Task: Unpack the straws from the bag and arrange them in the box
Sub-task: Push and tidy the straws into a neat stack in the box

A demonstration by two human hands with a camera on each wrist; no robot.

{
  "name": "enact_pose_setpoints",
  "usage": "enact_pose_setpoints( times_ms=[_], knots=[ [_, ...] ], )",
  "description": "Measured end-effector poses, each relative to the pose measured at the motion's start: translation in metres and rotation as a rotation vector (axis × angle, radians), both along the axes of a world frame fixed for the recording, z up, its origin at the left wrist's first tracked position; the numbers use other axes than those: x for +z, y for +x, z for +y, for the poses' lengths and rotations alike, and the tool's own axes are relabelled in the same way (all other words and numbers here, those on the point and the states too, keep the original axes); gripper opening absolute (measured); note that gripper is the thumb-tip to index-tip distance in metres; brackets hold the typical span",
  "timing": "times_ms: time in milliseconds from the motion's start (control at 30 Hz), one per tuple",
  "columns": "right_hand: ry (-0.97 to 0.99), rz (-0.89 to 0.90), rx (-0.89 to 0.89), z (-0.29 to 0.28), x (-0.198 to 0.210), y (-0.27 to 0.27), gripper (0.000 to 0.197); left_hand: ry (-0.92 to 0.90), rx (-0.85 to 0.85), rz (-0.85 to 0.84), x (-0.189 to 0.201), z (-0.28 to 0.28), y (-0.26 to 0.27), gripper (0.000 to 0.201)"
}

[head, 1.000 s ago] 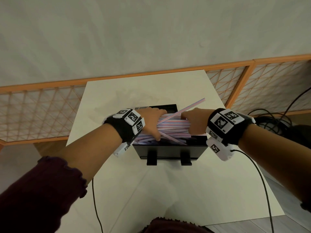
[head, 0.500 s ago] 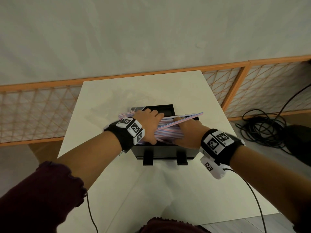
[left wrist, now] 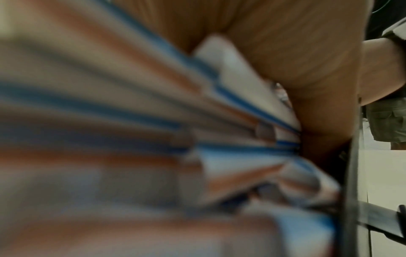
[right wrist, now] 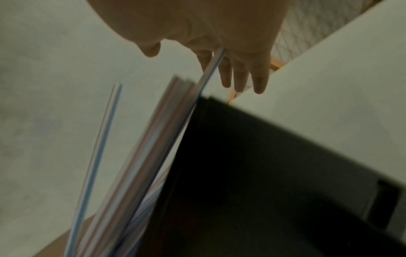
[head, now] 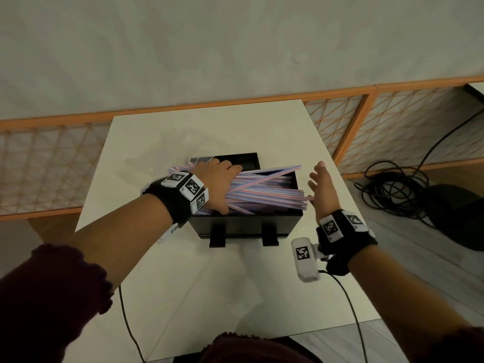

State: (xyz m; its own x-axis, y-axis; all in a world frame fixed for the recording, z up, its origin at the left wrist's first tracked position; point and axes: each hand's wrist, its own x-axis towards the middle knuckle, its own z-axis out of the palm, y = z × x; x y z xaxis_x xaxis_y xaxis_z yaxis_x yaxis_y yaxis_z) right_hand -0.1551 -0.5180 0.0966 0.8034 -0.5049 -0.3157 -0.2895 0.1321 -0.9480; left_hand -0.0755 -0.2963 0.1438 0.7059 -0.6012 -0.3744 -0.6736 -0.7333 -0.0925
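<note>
A thick bundle of pink, blue and white striped straws (head: 264,191) lies across the top of the black box (head: 246,224) on the white table. My left hand (head: 217,187) grips the bundle near its left end, fingers curled over it; the left wrist view shows the straws (left wrist: 153,139) blurred and close under the palm. My right hand (head: 320,187) stands flat and open at the bundle's right ends, palm against the straw tips. In the right wrist view the straws (right wrist: 153,139) run past the box wall (right wrist: 252,173) toward the straight fingers (right wrist: 241,76). One straw (head: 272,176) crosses diagonally above the rest.
The box sits mid-table (head: 183,284) with two black feet at its front. A clear plastic bag (head: 162,153), faint, lies behind and left of the box. An orange lattice fence (head: 392,127) runs behind the table. Coiled black cable (head: 392,189) lies on the floor at right.
My right hand let go of the straws, drew out to the right and opened flat against their ends. The left hand keeps its grip on the bundle over the box.
</note>
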Motion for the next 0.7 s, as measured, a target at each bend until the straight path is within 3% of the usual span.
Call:
enact_pose_setpoints(
  times_ms=[267, 467, 633, 700],
  knots=[
    [-0.213, -0.085, 0.019, 0.036, -0.001, 0.007, 0.042, 0.012, 0.016, 0.075, 0.011, 0.004, 0.0, 0.112],
    [-0.396, -0.239, -0.06, 0.042, -0.003, 0.006, 0.044, 0.015, -0.014, 0.049, 0.016, 0.009, 0.003, 0.111],
    [-0.694, -0.347, -0.041, 0.038, 0.0, 0.001, 0.046, 0.02, -0.048, 0.016, 0.015, 0.016, 0.002, 0.097],
    [-0.72, -0.394, -0.025, 0.037, -0.003, 0.0, 0.044, 0.026, -0.057, 0.003, 0.015, 0.019, 0.002, 0.093]
  ],
)
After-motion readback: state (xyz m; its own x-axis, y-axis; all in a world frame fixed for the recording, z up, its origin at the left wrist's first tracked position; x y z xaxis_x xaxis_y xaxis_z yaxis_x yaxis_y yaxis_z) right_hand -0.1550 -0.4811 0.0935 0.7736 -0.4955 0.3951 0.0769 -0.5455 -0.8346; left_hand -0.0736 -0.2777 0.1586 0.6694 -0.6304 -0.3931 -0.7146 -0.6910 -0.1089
